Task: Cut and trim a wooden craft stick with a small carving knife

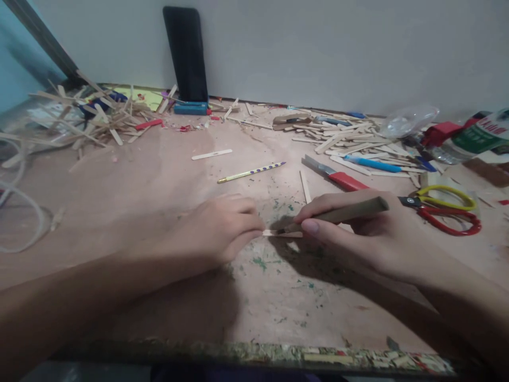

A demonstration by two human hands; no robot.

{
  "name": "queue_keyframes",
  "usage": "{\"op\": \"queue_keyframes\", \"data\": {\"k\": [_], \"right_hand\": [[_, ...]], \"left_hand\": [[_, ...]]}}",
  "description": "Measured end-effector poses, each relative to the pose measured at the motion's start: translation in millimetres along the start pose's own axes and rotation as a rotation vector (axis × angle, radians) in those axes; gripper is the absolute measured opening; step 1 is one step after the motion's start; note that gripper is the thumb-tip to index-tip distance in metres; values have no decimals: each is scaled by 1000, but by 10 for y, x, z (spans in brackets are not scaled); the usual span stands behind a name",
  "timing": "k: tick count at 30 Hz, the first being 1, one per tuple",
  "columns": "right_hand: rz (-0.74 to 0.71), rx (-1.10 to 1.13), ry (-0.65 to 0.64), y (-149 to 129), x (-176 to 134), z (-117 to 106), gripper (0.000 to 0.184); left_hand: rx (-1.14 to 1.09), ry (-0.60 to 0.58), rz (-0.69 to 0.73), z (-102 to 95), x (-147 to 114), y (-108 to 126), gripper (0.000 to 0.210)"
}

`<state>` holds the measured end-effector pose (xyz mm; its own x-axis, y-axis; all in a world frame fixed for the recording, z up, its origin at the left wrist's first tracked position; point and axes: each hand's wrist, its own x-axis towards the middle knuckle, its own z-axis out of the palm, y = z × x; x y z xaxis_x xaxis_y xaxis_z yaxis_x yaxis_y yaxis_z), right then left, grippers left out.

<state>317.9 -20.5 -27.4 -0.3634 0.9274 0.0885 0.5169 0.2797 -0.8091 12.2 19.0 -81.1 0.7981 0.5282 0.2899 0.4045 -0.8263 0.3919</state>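
Note:
My left hand [228, 225] lies on the table with its fingers bent together, pressing down the left end of a flat wooden craft stick [270, 233]. In my right hand [360, 231] is a pen-like tool [350, 211] with a thick olive-brown handle, gripped like a pencil. Its narrow dark tip meets the stick just right of my left fingertips; the exact kind of tip is too small to make out. Part of the stick is hidden under both hands. Another thin stick [305, 187] lies just beyond my right fingers.
Scissors [447, 209] with yellow and red handles and a red-handled cutter [345, 180] lie right. A patterned pencil [252, 173] and a loose stick [212, 154] lie ahead. Stick piles [353, 135] line the back, near a propped phone [186, 55] and a bottle [477, 135].

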Motion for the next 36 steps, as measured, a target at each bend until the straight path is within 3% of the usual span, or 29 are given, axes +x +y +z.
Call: {"op": "queue_keyframes", "data": {"k": [6,13,18,26,36], "right_hand": [[9,78,-36,-12,10,2,26],[5,85,-56,-18,8,-5,44],[-12,64,-68,-23,-10,-10,33],[-1,91,-17,-7,19,51,54],[-43,82,66,74,-12,63,32]], "left_hand": [[33,-2,7,15,8,17,37],[60,-30,8,6,14,8,40],[66,-44,-2,17,30,11,39],[65,-32,16,1,23,27,39],[66,-31,19,26,39,3,39]]}}
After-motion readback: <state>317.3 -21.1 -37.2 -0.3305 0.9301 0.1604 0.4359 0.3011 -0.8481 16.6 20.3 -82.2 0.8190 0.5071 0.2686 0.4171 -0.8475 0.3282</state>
